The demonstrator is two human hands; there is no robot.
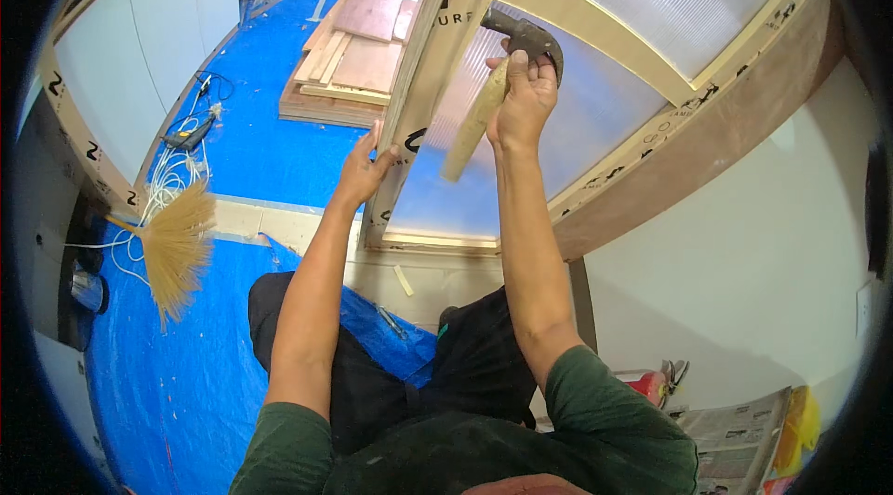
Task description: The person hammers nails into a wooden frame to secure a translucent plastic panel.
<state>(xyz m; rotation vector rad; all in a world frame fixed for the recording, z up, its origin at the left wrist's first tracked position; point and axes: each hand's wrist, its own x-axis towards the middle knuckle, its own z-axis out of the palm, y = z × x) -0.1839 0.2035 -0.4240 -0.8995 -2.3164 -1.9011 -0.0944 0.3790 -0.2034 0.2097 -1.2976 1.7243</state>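
Note:
My right hand [523, 104] is closed round a claw hammer [479, 123], gripping it close under its dark metal head. The pale wooden handle hangs down and to the left, in front of a wooden door frame [595, 28] with ribbed translucent panels [595, 104]. At the frame's left edge is my left hand [361, 169], its fingers stretched out and the thumb apart. It appears to rest against that edge and holds nothing.
Blue sheeting [260, 151] covers much of the floor. Stacked boards [344, 76] lie beyond the frame. On the left are a straw broom [177, 248] and tangled white cords [167, 174]. A small wood strip [403, 281] lies near my legs; a white wall [726, 244] stands right.

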